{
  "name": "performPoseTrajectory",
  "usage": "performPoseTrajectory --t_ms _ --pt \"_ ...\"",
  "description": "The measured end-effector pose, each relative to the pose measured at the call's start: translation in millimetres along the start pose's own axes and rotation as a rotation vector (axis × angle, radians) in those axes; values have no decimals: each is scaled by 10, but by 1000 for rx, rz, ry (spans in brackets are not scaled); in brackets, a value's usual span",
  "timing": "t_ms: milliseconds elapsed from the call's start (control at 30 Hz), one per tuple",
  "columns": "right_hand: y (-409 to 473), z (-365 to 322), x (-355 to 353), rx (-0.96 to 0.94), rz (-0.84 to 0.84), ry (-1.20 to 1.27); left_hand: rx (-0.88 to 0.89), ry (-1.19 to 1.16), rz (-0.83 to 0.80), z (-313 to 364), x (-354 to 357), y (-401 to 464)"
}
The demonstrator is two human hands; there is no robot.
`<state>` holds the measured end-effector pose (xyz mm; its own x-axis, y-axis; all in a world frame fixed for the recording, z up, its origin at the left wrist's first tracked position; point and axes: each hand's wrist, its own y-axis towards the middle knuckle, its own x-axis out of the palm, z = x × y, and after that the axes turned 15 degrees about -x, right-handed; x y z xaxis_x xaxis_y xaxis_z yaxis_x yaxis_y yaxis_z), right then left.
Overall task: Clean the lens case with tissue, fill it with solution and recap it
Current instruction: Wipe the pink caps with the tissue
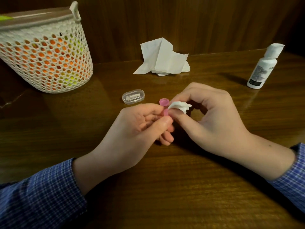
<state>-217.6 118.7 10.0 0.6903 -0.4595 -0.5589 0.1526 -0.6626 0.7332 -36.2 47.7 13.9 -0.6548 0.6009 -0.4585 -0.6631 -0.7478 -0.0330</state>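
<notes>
**A:** Which step are you at now?

**B:** You are at the cleaning step, I think. Your left hand pinches the pink lens case between thumb and fingers and holds it just above the table, in the middle in front of you. One round well is free at the top. Your right hand pinches a small wad of tissue and presses it against the case, just beside that well.

**A:** And what does the next move ask from you?

**B:** You probably must turn the wad inside the well, then do the other well, which your fingers hide from view. After this you put the wad down, so the right hand is free for the solution bottle. It stands far to the right, well apart from your hands, with its cap on as far as I can see. You need a firm and level hold on the case when you pour.

**A:** What else is around?

**B:** A crumpled sheet of tissue lies at the back of the table. A small clear plastic box lies just behind your left hand. A white mesh basket stands at the far left. I cannot see the caps of the case anywhere. Nothing blocks the way to the bottle.
</notes>
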Motion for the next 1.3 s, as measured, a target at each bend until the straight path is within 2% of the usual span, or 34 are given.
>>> performPoseTrajectory --t_ms 100,233,300,467,867,967,1033,1133,1233,1300 --pt "35 49 -55 -80 -92 6 -41 -51 -100 -6 -22 10" --pt "47 46 -68 -21 -171 35 -121 -139 -180 -20 -9 23" --pt "48 37 -58 61 -139 84 -85 -138 -113 -37 8 21" --pt "68 57 -37 301 -164 248 162 4 101 -41 62 -20" --pt "55 1 40 361 -133 241 128 79 176 -23 74 -2" --pt "35 1 22 338 -3 225 66 21 124 -26 38 36" --pt "28 10 10 324 79 248 3 -61 32 -18 5 52" --pt "72 54 -59 367 143 468 -172 -405 -179 -21 -24 83" --pt "119 111 -176 506 27 818 -277 -608 -275 -30 -27 114" --pt "122 127 -213 512 -68 823 -295 -647 -304 -35 -31 121"
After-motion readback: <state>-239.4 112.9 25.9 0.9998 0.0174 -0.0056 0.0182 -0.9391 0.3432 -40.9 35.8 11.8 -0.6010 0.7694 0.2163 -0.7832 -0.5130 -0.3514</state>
